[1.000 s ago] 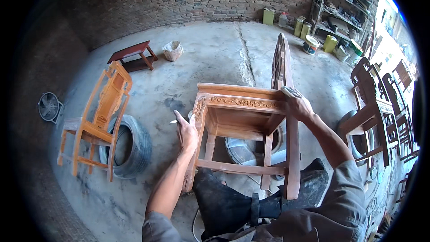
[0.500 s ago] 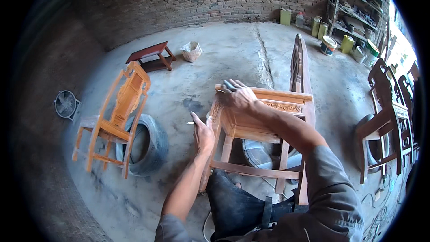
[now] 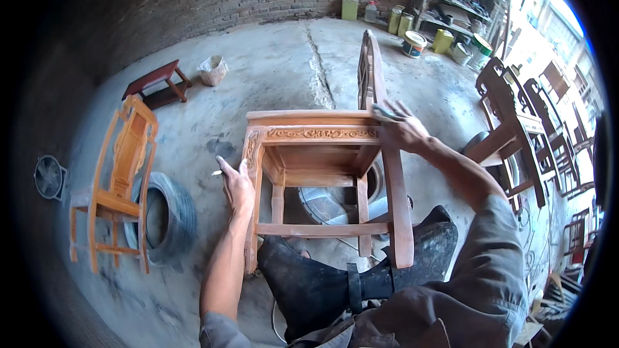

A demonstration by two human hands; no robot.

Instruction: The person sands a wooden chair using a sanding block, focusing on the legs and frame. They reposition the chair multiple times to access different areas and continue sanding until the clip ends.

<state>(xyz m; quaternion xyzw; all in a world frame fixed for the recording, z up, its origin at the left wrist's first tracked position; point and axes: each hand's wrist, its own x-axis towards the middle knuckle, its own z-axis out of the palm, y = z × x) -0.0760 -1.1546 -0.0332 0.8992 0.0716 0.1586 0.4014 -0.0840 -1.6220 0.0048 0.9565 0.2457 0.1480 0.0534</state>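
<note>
Across cracked concrete [image 3: 271,64], the right hand [image 3: 407,132] touches carved wooden chair [image 3: 321,133].

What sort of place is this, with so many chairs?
It looks like a furniture workshop. The right hand is on a carved chair, an orange chair and dark chairs stand around, and a bucket sits near a crowded shelf.
</note>
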